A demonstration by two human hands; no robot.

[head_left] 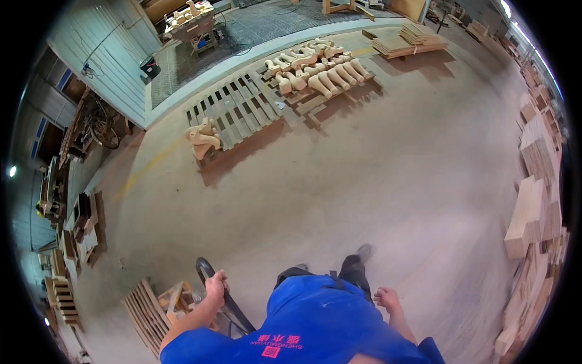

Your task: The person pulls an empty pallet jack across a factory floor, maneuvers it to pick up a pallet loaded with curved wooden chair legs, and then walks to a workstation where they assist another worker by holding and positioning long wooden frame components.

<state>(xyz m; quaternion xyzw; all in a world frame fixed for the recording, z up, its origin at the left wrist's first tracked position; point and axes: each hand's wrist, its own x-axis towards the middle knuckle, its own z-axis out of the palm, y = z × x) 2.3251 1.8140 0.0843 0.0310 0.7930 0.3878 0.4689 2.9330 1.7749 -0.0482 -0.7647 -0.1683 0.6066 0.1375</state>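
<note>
Clasped in the left hand (216,286) is one black curved handle (204,267), at the person's left side, its lower end hidden by the blue shirt (327,309). The right hand (387,297) is loosely curled; whether it holds anything, I cannot tell. Two slatted pallets (237,114) lie ahead, bearing curved wooden pieces (322,84) too overlapped to count.
</note>
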